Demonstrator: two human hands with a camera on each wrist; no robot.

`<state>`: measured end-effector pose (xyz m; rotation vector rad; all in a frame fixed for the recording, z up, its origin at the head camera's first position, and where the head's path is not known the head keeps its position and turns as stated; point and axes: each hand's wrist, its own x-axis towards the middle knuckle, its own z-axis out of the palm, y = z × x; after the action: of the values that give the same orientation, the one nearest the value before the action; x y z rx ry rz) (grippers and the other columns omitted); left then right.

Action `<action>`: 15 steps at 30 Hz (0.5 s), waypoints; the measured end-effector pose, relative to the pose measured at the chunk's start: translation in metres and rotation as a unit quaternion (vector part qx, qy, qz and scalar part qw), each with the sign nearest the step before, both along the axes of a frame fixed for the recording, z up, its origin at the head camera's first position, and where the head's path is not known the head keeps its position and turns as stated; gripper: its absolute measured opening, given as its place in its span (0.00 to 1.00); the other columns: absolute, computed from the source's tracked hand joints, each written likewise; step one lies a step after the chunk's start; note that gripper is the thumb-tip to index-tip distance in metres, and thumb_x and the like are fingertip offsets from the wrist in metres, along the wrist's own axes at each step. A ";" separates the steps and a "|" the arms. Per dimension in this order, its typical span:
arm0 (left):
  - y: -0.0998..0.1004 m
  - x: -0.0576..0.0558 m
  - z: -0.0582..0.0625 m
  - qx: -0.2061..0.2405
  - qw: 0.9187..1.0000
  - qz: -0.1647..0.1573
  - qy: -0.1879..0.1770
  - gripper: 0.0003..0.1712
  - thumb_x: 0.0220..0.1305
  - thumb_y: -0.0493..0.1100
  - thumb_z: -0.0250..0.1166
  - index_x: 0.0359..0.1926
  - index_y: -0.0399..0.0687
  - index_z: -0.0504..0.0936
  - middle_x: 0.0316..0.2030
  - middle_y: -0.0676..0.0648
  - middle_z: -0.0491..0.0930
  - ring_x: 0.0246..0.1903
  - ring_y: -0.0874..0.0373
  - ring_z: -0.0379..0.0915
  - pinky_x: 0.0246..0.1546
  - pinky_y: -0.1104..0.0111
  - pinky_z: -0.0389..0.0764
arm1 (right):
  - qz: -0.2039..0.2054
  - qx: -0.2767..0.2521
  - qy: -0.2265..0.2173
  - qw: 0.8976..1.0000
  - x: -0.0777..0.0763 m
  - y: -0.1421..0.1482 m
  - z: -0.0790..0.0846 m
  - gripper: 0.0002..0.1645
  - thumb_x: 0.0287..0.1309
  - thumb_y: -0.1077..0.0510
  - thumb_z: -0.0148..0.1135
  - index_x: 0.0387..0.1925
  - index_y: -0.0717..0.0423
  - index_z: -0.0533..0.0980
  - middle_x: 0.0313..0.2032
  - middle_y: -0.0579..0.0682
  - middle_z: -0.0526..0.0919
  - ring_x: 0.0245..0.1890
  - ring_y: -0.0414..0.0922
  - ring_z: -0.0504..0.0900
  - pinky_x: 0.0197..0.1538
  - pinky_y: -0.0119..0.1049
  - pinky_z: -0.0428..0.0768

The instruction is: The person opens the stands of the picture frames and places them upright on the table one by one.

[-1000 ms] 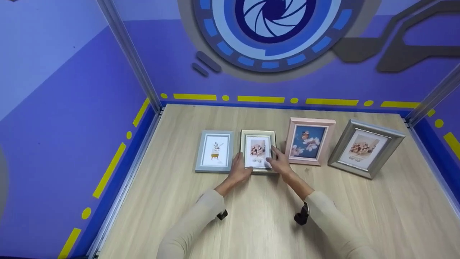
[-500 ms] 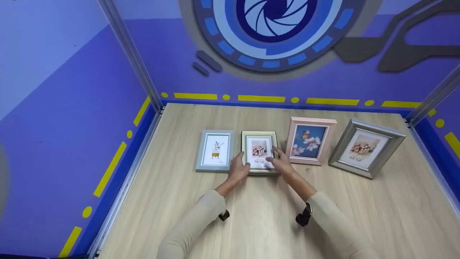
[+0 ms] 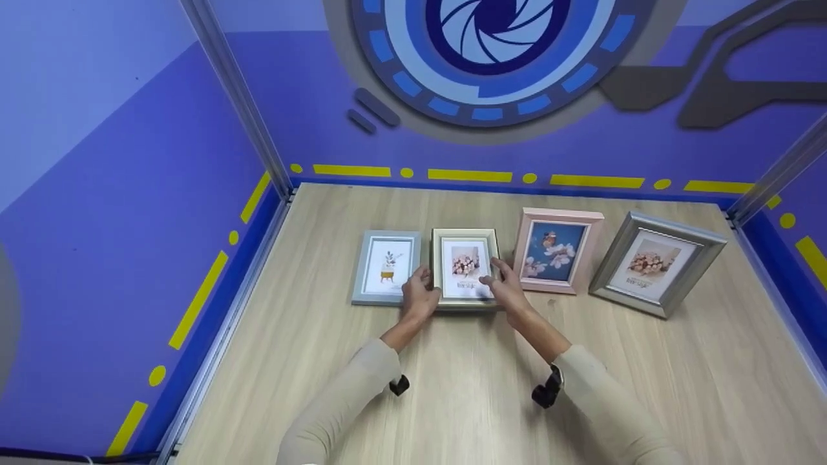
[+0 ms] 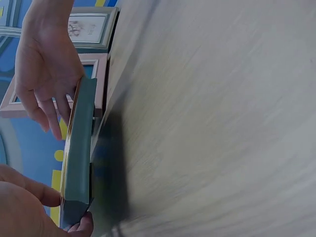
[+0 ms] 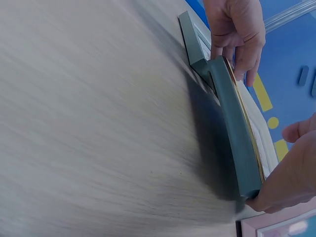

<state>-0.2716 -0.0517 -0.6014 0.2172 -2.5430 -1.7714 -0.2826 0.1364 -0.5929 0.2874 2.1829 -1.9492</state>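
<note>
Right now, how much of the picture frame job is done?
Looks done: the blue-gray frame, pink frame and silver frame rest on the table.
In hand: the gold frame, held by left hand and right hand.
Probably left: settling it and letting go, since both hold it.

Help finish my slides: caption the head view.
Left hand and right hand hold a gold picture frame between a blue-gray frame and a pink frame.

Pink frame close beside right grip

Long beige sleeves, lightly creased; hands bare; small black wrist fittings, shape hard to tell.
</note>
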 end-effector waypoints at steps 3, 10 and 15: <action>-0.003 0.000 0.003 -0.002 1.000 -0.016 -0.015 0.38 0.55 0.26 0.61 0.70 0.26 0.67 0.63 0.28 0.76 0.63 0.37 0.75 0.64 0.54 0.78 | -0.005 -0.005 0.011 1.000 0.002 0.000 0.002 0.40 0.66 0.65 0.54 0.77 0.65 0.55 0.79 0.68 0.50 0.80 0.60 0.48 0.81 0.53 0.51; -0.010 0.005 0.009 0.010 0.999 -0.038 -0.031 0.38 0.54 0.25 0.62 0.69 0.27 0.68 0.61 0.28 0.77 0.62 0.37 0.76 0.63 0.55 0.79 | -0.021 -0.031 0.019 0.999 0.008 0.000 0.005 0.40 0.66 0.67 0.53 0.77 0.65 0.55 0.79 0.67 0.52 0.80 0.59 0.50 0.80 0.52 0.52; -0.015 0.008 0.016 0.027 0.998 -0.036 -0.033 0.41 0.52 0.24 0.60 0.71 0.29 0.66 0.61 0.30 0.76 0.62 0.38 0.75 0.64 0.54 0.79 | -0.040 -0.066 0.033 0.997 0.011 0.001 0.009 0.37 0.68 0.70 0.49 0.76 0.71 0.53 0.77 0.68 0.56 0.77 0.61 0.58 0.80 0.53 0.55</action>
<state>-0.2633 -0.0667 -0.5850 0.1898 -2.5818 -1.8908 -0.2719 0.1377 -0.5842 0.2966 2.1006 -2.1635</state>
